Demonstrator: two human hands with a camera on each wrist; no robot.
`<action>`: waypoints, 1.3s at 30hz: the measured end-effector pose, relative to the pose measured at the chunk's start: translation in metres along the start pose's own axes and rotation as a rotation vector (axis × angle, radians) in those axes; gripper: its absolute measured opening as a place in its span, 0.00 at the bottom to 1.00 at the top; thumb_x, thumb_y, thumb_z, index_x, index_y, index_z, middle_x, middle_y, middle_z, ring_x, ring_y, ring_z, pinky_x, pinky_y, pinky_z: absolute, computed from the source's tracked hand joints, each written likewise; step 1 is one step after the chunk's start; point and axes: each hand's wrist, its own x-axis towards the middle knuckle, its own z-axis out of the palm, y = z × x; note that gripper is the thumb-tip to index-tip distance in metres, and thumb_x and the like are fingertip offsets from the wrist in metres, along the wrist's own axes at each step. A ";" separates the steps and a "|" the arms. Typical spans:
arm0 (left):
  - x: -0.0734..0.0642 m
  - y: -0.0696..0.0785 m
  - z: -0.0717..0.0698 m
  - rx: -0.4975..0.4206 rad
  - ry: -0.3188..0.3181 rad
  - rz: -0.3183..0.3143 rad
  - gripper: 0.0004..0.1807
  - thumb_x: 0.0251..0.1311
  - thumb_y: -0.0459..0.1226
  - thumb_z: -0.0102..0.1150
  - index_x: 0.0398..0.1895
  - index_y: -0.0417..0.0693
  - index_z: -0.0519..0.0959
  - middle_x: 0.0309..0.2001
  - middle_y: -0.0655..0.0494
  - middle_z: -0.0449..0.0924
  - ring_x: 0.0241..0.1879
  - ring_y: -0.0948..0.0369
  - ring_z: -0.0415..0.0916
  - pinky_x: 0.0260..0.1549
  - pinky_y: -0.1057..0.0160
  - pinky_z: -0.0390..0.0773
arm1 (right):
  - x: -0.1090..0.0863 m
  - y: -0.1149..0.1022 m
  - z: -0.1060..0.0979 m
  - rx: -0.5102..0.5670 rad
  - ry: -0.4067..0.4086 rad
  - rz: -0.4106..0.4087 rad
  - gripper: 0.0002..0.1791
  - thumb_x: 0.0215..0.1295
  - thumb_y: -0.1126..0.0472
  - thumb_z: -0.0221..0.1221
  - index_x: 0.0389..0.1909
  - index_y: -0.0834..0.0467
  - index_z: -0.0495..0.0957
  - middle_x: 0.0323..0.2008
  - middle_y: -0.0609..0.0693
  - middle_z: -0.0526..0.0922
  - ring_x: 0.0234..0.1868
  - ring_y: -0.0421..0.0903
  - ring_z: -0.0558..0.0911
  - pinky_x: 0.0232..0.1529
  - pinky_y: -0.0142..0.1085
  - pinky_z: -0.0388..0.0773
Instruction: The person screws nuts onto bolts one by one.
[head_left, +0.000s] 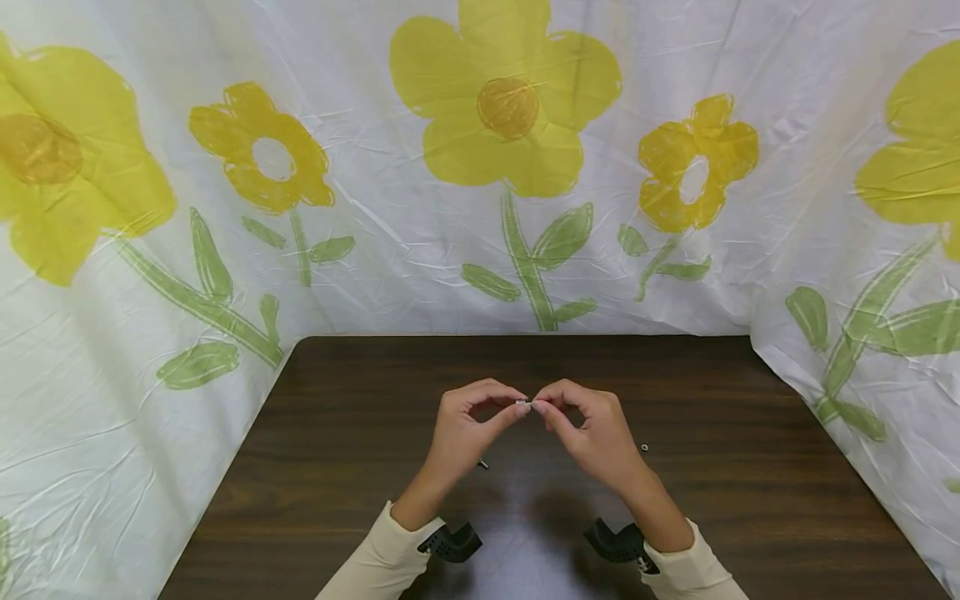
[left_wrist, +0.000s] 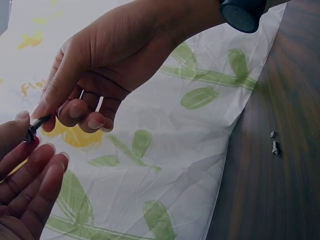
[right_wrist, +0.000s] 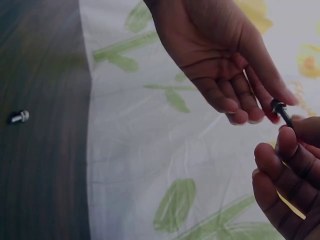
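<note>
A small metal bolt (head_left: 522, 403) is held between my two hands, out in front and above the table. The thumb and index finger of my left hand (head_left: 467, 427) pinch its wider end. My right hand (head_left: 597, 429) pinches the thin end of the shank between thumb and index finger. In the left wrist view, the bolt's dark thick end (left_wrist: 31, 133) sits at the left fingertips, with the threaded shank pointing to the right hand (left_wrist: 95, 70). The right wrist view shows the bolt (right_wrist: 283, 113) bridging both sets of fingertips; the fingers partly cover it.
On the dark wooden table (head_left: 337, 467) lie another small bolt (head_left: 483, 464), by the left forearm, and a small nut (head_left: 645, 447), beside the right wrist. A white curtain (head_left: 360, 292) with yellow flowers closes off the table's back and sides. Black wrist cameras (head_left: 453, 543) hang below both wrists.
</note>
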 end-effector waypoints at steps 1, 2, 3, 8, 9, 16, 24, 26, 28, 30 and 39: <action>0.000 0.000 0.000 -0.003 0.000 -0.009 0.05 0.58 0.23 0.69 0.36 0.35 0.86 0.33 0.46 0.86 0.33 0.61 0.83 0.34 0.54 0.86 | 0.000 0.000 0.000 -0.001 0.001 -0.001 0.11 0.63 0.72 0.67 0.37 0.52 0.83 0.23 0.39 0.80 0.24 0.37 0.78 0.25 0.29 0.77; 0.000 -0.001 0.000 -0.004 0.001 -0.016 0.05 0.58 0.23 0.69 0.37 0.35 0.86 0.33 0.46 0.86 0.33 0.61 0.84 0.34 0.56 0.86 | 0.000 0.000 0.000 -0.001 0.002 0.000 0.11 0.63 0.72 0.67 0.37 0.52 0.83 0.23 0.39 0.80 0.24 0.37 0.78 0.26 0.29 0.77; 0.000 0.003 0.001 -0.008 0.005 -0.020 0.06 0.57 0.22 0.69 0.37 0.34 0.86 0.33 0.45 0.86 0.33 0.62 0.84 0.33 0.57 0.86 | 0.000 0.000 0.000 -0.001 0.005 0.000 0.11 0.63 0.72 0.67 0.37 0.52 0.83 0.23 0.40 0.81 0.24 0.37 0.78 0.25 0.29 0.77; 0.003 0.017 0.000 -0.003 0.049 0.001 0.09 0.54 0.20 0.70 0.39 0.32 0.86 0.34 0.43 0.86 0.35 0.62 0.84 0.34 0.63 0.85 | 0.001 0.002 0.000 0.000 0.028 -0.003 0.09 0.64 0.72 0.67 0.37 0.54 0.83 0.23 0.42 0.81 0.24 0.38 0.79 0.25 0.27 0.76; 0.003 0.018 0.000 -0.007 0.056 0.007 0.09 0.54 0.20 0.70 0.39 0.32 0.86 0.34 0.42 0.86 0.35 0.62 0.84 0.34 0.63 0.85 | 0.001 0.003 0.000 0.001 0.032 -0.004 0.09 0.64 0.72 0.67 0.37 0.54 0.83 0.23 0.42 0.81 0.24 0.38 0.79 0.25 0.27 0.76; 0.002 0.012 -0.001 -0.048 0.041 0.007 0.06 0.54 0.19 0.69 0.35 0.29 0.86 0.34 0.41 0.86 0.35 0.58 0.85 0.36 0.61 0.86 | 0.001 0.003 0.001 -0.009 0.041 -0.022 0.08 0.61 0.73 0.68 0.36 0.58 0.84 0.24 0.43 0.83 0.24 0.40 0.80 0.27 0.27 0.78; 0.000 -0.016 -0.003 -0.041 0.008 -0.063 0.06 0.55 0.23 0.71 0.36 0.35 0.88 0.35 0.45 0.87 0.35 0.57 0.85 0.35 0.57 0.87 | 0.001 0.005 -0.007 -0.050 -0.021 0.018 0.10 0.59 0.71 0.70 0.37 0.54 0.87 0.31 0.44 0.85 0.29 0.41 0.84 0.31 0.28 0.81; 0.000 -0.021 -0.003 -0.052 -0.007 -0.086 0.06 0.56 0.25 0.71 0.36 0.37 0.89 0.36 0.46 0.88 0.36 0.56 0.85 0.36 0.56 0.87 | 0.001 0.006 -0.009 -0.072 -0.038 0.026 0.09 0.59 0.70 0.71 0.36 0.53 0.87 0.31 0.42 0.85 0.29 0.40 0.83 0.30 0.28 0.80; -0.001 -0.025 -0.004 -0.061 -0.020 -0.097 0.05 0.57 0.26 0.71 0.37 0.38 0.89 0.36 0.47 0.88 0.35 0.56 0.85 0.36 0.54 0.86 | 0.001 0.007 -0.010 -0.094 -0.055 0.036 0.09 0.58 0.70 0.71 0.35 0.52 0.87 0.31 0.40 0.85 0.30 0.38 0.83 0.29 0.29 0.80; -0.001 -0.029 -0.004 -0.055 -0.031 -0.095 0.05 0.57 0.27 0.71 0.37 0.38 0.89 0.36 0.47 0.88 0.35 0.56 0.85 0.35 0.53 0.86 | 0.001 0.008 -0.011 -0.121 -0.074 0.051 0.09 0.58 0.68 0.72 0.35 0.52 0.87 0.32 0.39 0.85 0.30 0.37 0.82 0.29 0.31 0.79; -0.005 -0.046 -0.007 0.042 -0.139 -0.089 0.05 0.58 0.28 0.71 0.38 0.39 0.89 0.36 0.51 0.89 0.36 0.60 0.86 0.34 0.59 0.86 | -0.005 0.017 -0.011 -0.269 -0.158 0.119 0.07 0.55 0.65 0.75 0.34 0.52 0.89 0.32 0.40 0.86 0.34 0.39 0.83 0.35 0.38 0.83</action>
